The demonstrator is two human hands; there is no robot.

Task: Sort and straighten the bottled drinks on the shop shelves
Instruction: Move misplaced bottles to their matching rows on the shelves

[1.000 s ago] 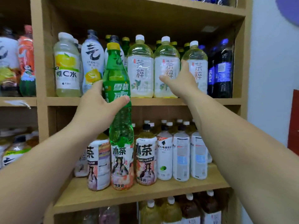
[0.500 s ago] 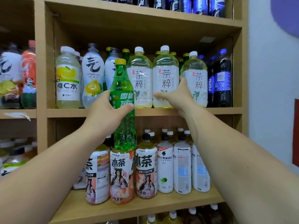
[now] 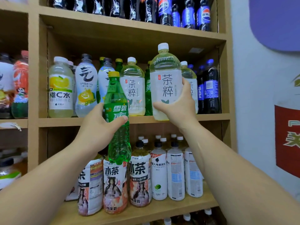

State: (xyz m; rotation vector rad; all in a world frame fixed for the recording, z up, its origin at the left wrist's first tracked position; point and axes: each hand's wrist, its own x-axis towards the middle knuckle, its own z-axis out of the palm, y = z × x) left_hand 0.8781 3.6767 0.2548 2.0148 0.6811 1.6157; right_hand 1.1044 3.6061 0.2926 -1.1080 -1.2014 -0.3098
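Centre frame, at middle shelf (image 3: 211,116): left hand (image 3: 99,125) grips green soda bottle (image 3: 117,120) upright; right hand (image 3: 180,108) grips pale tea bottle (image 3: 165,82), lifted off shelf.

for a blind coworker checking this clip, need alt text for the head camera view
A person's right hand grips a pale tea bottle in front of the middle shelf, while the left hand holds a green Sprite bottle upright beside it. Rows of tea, vitamin water and Pepsi bottles fill that shelf, with more bottled drinks above and below.
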